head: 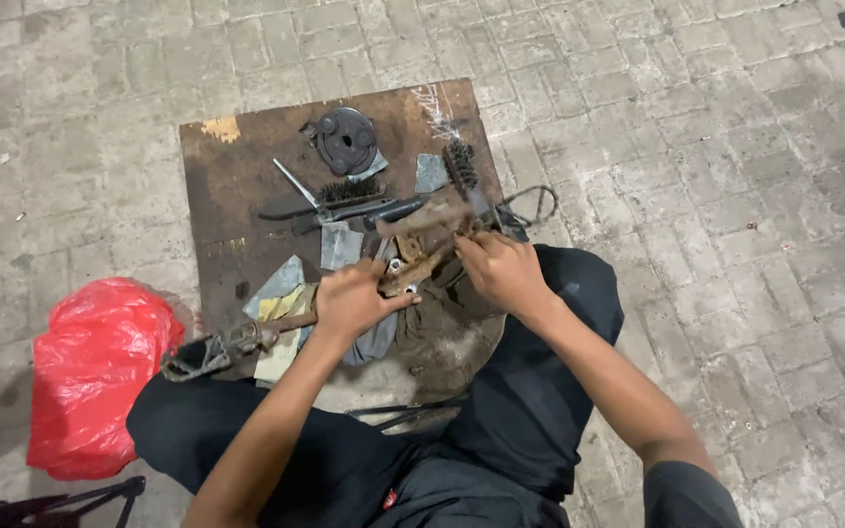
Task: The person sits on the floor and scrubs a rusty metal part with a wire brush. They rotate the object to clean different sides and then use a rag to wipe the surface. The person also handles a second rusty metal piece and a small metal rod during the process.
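Grey paving bricks (696,127) spread all around us, and on them lies a rusty brown board (237,196) where we work, seated with our dark trousers (530,391) at its near edge. Our left hand (349,301) is wrapped tight around a long, grimy, rust-coloured metal part (246,337), which runs from a forked end beyond our left knee up to the middle of the board; our right hand (503,272) pinches its upper end, though blur hides what the fingertips press. We count two wire brushes (349,191), one dark round disc (347,140) and several scraps of sandpaper (339,244) on the board. One red plastic bag (95,376) sits just beside our left leg. Open paving lies to the right.
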